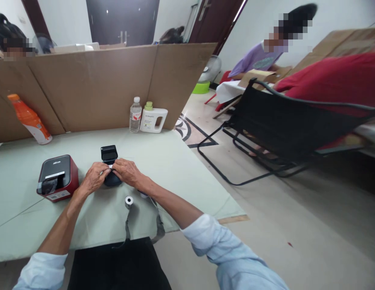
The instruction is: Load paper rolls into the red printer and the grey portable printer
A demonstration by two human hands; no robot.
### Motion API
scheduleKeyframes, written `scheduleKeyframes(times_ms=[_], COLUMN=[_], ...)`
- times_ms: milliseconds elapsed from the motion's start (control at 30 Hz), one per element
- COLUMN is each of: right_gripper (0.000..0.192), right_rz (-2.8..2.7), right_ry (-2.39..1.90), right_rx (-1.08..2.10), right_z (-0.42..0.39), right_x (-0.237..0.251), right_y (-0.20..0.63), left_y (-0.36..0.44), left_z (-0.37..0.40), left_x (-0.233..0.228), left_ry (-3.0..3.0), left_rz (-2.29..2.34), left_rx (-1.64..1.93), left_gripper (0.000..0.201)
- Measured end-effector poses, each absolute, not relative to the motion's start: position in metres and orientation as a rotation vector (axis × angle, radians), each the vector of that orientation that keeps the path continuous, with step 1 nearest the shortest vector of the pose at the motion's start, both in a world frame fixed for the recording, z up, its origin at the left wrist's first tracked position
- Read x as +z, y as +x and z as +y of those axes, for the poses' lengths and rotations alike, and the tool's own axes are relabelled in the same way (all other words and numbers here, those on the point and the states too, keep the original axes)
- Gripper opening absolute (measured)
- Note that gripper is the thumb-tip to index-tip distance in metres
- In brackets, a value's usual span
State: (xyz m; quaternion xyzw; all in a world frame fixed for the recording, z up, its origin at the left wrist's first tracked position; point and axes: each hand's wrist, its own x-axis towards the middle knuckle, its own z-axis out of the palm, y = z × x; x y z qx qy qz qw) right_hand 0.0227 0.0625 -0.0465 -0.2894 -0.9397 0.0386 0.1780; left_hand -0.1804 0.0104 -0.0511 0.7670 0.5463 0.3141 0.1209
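Note:
A small dark device with a raised lid, looking like a portable label printer, sits on the pale green tabletop. My left hand is at its left side, thumb and fingers pinched together. From the right, my right hand meets it with bent, closed fingers. Between the fingertips a small white paper strip shows, mostly covered by them. Nearer to me stands a small paper roll with a dark strip trailing off the front edge. Partly under my right forearm lies a second roll with a similar strip.
A red and black label printer is left of my hands. An orange bottle, a water bottle and a white jug stand by a cardboard partition. Right of the table is a black folding chair; other people sit beyond.

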Motion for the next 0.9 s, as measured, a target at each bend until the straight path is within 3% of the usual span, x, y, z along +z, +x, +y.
scheduleKeyframes(times_ms=[400,600,900], right_gripper=[0.020,0.022,0.024], right_rz=[-2.622,-2.601,-2.671], right_ry=[-0.708,-0.682,-0.688], right_rx=[0.048,0.000,-0.075], right_z=[0.066,0.066,0.056], right_x=[-0.057,-0.059,-0.056], right_y=[0.019,0.021,0.017], left_y=[-0.180,-0.186,-0.193], left_z=[0.009,0.030,0.090], left_x=[-0.049,-0.048,-0.061], left_ry=[2.224,1.990,1.699], left_rz=[1.598,1.901,1.978], left_rx=[0.879,1.138,1.213], left_gripper=[0.033,0.032,0.056])
